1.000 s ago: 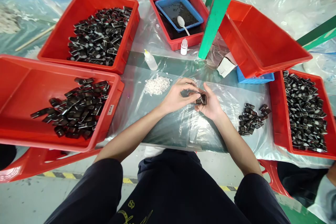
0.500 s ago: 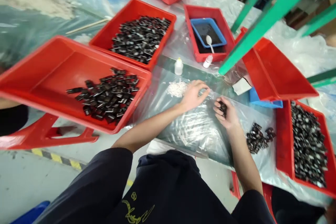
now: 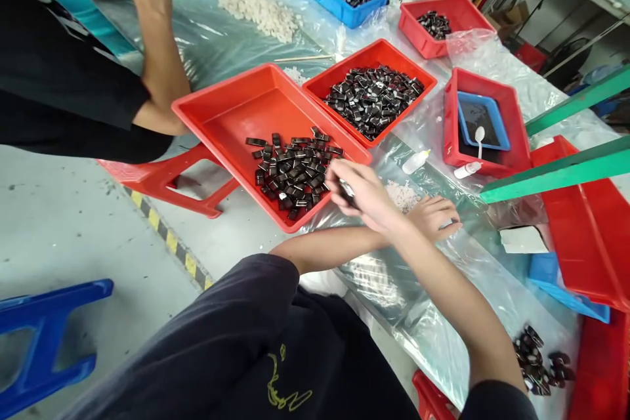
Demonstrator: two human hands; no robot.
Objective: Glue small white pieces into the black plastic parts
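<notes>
Right hand (image 3: 361, 193) at red bin (image 3: 236, 108), white chips (image 3: 401, 194), bottle (image 3: 416, 162) beyond

Bright light, glare on plastic sheeting (image 3: 374, 281).

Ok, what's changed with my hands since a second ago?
Your right hand has swung left across your left arm to the edge of the nearer left red tray, still gripping dark pieces. Your left hand has parted from them and sits beside the white flakes. Flakes and tray look unmoved.
</notes>
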